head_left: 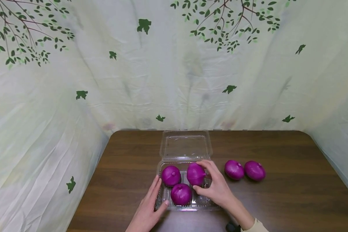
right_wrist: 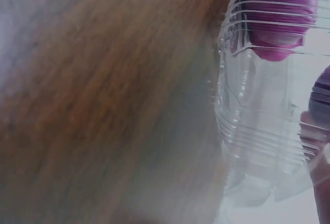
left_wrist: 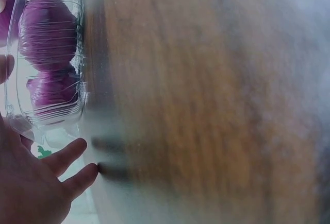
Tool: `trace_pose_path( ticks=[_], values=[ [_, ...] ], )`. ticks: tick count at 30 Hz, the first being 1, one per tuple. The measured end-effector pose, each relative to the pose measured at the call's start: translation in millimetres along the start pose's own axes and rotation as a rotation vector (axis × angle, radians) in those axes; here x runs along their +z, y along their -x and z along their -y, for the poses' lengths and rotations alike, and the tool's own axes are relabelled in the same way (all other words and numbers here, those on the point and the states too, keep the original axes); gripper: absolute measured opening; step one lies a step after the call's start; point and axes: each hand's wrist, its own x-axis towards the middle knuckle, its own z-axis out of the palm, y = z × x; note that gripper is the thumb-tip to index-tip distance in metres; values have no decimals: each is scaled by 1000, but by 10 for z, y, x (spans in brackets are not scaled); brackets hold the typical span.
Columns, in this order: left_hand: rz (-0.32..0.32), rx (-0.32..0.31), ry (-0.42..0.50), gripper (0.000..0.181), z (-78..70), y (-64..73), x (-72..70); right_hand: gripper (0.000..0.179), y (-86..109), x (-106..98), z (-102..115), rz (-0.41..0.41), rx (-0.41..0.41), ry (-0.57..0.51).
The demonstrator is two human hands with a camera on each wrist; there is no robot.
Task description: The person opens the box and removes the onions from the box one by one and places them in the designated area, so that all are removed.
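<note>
A clear plastic clamshell box (head_left: pixel 204 204) stands near the table's middle, its lid (head_left: pixel 186 145) folded back flat. My right hand (head_left: pixel 217 188) grips a purple onion (head_left: pixel 195 174) between fingers and thumb at the box's back right. Two more onions are inside: one at the back left (head_left: pixel 171 176), another in front (head_left: pixel 181 194). At the box's left side is my left hand (head_left: pixel 147 207), fingers extended, thumb by the front left corner. The left wrist view shows onions (left_wrist: pixel 49 33) through the clear wall and the left hand (left_wrist: pixel 36 183) with fingers spread. Whether the held onion touches the box floor cannot be told.
Two purple onions (head_left: pixel 234 169) (head_left: pixel 255 170) lie side by side on the brown wooden table (head_left: pixel 278 199), right of the box. A dark object (head_left: pixel 233 227) shows under the right wrist. Behind the table hangs a pale curtain (head_left: pixel 177 80) with leaf prints.
</note>
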Motion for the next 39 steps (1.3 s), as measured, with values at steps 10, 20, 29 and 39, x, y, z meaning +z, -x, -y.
trace_pose_path(
  ticks=[10, 20, 29, 39],
  values=[
    [-25, 41, -25, 78, 11, 1, 3, 80, 106, -144, 70, -38, 33, -38],
    [-23, 44, -23, 79, 18, 7, 12, 80, 250, -330, 74, -101, 44, -15],
    [-47, 62, -39, 78, 18, 18, 14, 76, 332, -504, 383, -189, 105, -16],
    [-44, 60, -46, 77, 10, 13, 16, 74, 406, -723, 428, -227, 143, 25]
  ],
)
